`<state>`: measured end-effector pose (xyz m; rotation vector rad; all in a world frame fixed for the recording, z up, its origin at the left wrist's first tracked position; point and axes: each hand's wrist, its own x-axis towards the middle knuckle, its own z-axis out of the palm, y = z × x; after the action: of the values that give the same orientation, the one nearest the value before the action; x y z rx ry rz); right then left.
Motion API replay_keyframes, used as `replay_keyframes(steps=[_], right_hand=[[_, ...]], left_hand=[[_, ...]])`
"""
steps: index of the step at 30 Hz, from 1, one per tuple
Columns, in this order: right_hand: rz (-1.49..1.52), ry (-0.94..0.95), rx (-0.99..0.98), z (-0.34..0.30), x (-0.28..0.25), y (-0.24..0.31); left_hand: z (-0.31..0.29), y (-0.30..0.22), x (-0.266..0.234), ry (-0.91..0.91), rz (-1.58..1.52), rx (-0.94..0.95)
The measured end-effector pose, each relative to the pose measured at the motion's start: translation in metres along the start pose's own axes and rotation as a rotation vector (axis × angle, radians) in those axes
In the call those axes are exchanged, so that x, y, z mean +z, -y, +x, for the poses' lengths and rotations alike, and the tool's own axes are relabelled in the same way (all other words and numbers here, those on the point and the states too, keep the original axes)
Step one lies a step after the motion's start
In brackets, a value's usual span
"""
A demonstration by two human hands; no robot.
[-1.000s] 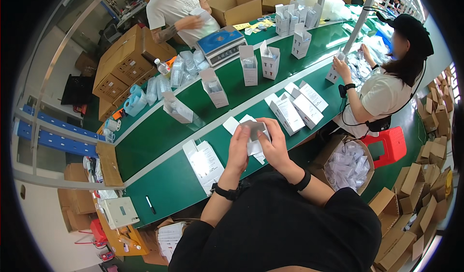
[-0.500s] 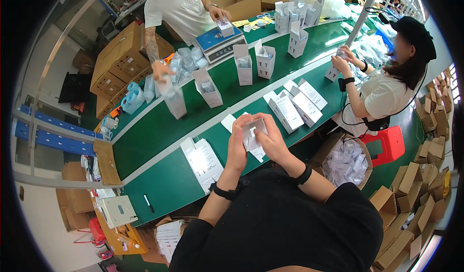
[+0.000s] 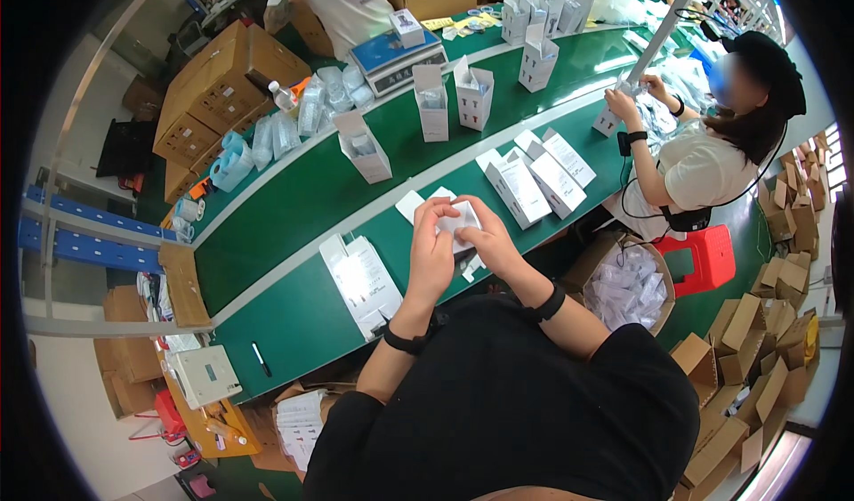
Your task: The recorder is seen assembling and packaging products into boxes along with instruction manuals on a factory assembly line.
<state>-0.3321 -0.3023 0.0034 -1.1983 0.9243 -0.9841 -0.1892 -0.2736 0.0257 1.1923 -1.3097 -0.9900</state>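
Observation:
Both hands are wrapped round a small white carton (image 3: 460, 220) in front of my chest, at the table's near edge. Fingers and palm of my left hand (image 3: 432, 254) close on its left side. My right hand (image 3: 488, 241) grips the right side, thumb bent in at the carton's near end. Part of the carton is hidden by the fingers. Left of my hands lies a stack of flattened white cartons (image 3: 365, 280). To the right, several folded white cartons (image 3: 519, 191) lie on their sides with flaps raised.
Open cartons (image 3: 366, 155) stand on the green conveyor (image 3: 276, 225) beyond. Across it, a person (image 3: 334, 12) holds a carton behind a blue-topped scale (image 3: 391, 49). At right another person (image 3: 685, 145) works beside a red stool (image 3: 703, 261) and a box of clear packets (image 3: 627, 292). A marker (image 3: 261, 359) lies left.
My fingers have shifted on the carton, which is more covered now. The person opposite has lifted a carton from the belt to their chest. The whole view has shifted slightly.

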Motion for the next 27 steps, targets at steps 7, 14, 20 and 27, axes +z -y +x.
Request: replay_keyframes(steps=[7,14,20,27], right_hand=[[-0.043,0.025,0.019,-0.001,0.004,-0.006],[0.11,-0.106,-0.035,-0.007,0.006,-0.009],[0.102,0.007,0.031,-0.006,-0.002,-0.016],[0.011,0.047,0.068,-0.01,-0.005,-0.008]], left_hand=[[-0.002,0.02,-0.016,0.071,0.033,-0.012],[-0.016,0.023,-0.036,0.189,-0.121,-0.042],[-0.026,0.031,-0.049,0.373,0.068,-0.213],[-0.025,0.031,-0.058,0.394,0.08,-0.23]])
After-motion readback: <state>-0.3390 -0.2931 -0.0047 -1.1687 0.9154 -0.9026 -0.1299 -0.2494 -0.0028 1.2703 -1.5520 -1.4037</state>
